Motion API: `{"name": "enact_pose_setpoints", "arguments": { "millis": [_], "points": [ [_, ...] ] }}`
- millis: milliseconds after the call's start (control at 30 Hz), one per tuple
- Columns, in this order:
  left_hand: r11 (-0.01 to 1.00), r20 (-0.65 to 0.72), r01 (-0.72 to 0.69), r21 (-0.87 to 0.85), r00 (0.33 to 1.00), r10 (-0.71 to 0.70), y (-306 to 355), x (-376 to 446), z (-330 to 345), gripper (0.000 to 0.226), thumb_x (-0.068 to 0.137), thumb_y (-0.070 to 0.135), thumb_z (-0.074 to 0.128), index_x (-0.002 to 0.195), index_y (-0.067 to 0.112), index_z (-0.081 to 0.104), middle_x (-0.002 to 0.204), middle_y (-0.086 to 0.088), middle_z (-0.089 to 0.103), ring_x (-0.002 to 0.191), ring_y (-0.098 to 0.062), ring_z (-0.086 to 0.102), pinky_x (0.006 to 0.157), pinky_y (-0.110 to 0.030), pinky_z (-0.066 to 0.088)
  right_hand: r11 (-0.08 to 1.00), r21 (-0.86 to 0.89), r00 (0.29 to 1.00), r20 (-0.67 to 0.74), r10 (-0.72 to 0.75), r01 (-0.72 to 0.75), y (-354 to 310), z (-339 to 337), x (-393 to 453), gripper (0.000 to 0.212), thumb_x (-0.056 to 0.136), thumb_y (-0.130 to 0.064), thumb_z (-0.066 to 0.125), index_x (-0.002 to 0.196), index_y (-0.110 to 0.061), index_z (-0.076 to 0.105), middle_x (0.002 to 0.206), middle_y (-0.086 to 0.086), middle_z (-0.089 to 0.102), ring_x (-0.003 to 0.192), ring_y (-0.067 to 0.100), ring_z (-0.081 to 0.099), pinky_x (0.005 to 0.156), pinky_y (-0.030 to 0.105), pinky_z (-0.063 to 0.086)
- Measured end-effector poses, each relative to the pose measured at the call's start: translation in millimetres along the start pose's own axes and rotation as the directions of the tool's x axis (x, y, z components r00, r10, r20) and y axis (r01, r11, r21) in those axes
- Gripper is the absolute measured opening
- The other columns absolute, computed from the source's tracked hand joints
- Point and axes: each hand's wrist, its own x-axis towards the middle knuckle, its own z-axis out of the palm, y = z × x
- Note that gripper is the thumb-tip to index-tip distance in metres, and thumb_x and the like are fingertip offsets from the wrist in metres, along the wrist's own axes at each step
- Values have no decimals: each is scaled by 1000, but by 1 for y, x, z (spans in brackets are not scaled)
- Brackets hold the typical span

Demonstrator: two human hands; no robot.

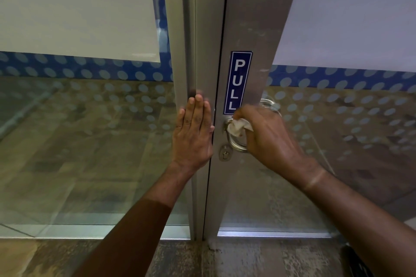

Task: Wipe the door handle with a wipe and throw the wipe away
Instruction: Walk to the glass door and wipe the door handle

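The door handle (234, 141) sits on the door's metal stile (254, 29). Directly above the handle is the PULL sign (238, 81); just below and left of it, the keyhole (225, 153). The right hand (267, 135) wraps the handle from the right, pressing the wipe (236, 127) onto its upper part. Left of the handle, the left hand (194, 132) lies flat on the frame post (202, 29).

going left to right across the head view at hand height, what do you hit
glass panel → metal frame → left hand, flat on the frame → keyhole → wipe on the door handle → right hand, holding the wipe → glass door pane
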Motion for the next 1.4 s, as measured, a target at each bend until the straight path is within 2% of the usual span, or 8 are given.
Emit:
{"name": "enact_pose_setpoints", "arguments": {
  "millis": [167,300,433,567,700,1033,1167,1400],
  "points": [
    [1000,16,-4,-5,1000,4,0,0,-2,66,101,24,26,151,10,-16,159,-5,-27,149,-19,-17,122,-37,-8,998,-42,992,-121,-44,39,-10,15,6,26,73,-2,78,96,-1,66,91,17,65,80,31,62,68,36,54],
    [1000,15,-2,-5,1000,2,0,-1,-3,69,100,24,28,151,10,-15,160,-5,-27,149,-19,-16,122,-37,-8,986,-146,995,-46,-84,76,-9,22,7,22,76,-6,79,97,-2,72,91,14,63,81,27,59,67,39,57],
    [1000,15,-1,10,1000,1,0,0,-2,72,98,23,32,151,9,-14,160,-5,-26,150,-19,-15,122,-37,-7,978,-196,994,97,-48,67,-13,14,4,34,77,-26,58,105,-10,69,98,8,57,87,19,49,77,31,49],
    [1000,24,0,14,1000,-1,-1,-1,-2,70,99,24,30,152,10,-13,160,-5,-26,150,-19,-15,123,-37,-7,971,-234,996,86,-28,47,-21,10,7,39,87,-47,46,96,-18,71,93,4,52,81,17,45,74,35,43],
    [1000,35,-5,4,999,5,-1,-1,-3,66,101,25,26,152,10,-14,160,-4,-26,150,-18,-16,123,-36,-7,931,-359,991,130,-23,69,-25,16,12,16,89,-31,66,97,-18,71,97,5,56,86,20,53,74,34,45],
    [1000,39,-10,12,999,10,-1,-1,-5,79,95,21,37,151,11,-17,159,-3,-29,149,-18,-19,122,-36,-9,922,-371,970,244,-19,111,-24,9,19,31,92,-23,62,120,-10,61,119,12,53,109,27,57,92,40,53],
    [1000,32,-12,15,999,11,-1,0,-4,76,96,22,34,151,11,-17,159,-3,-29,149,-17,-18,122,-36,-9,908,-404,982,181,-43,114,-22,9,19,18,83,-18,74,100,-11,70,97,12,63,83,26,66,68,36,56],
    [1000,28,-15,7,999,14,-1,0,-4,73,98,24,32,151,10,-16,159,-5,-28,149,-18,-18,122,-36,-8,958,-287,1000,9,-23,24,-13,17,14,6,77,-13,80,81,-14,75,80,12,66,66,32,68,57,36,57]
  ]
}}
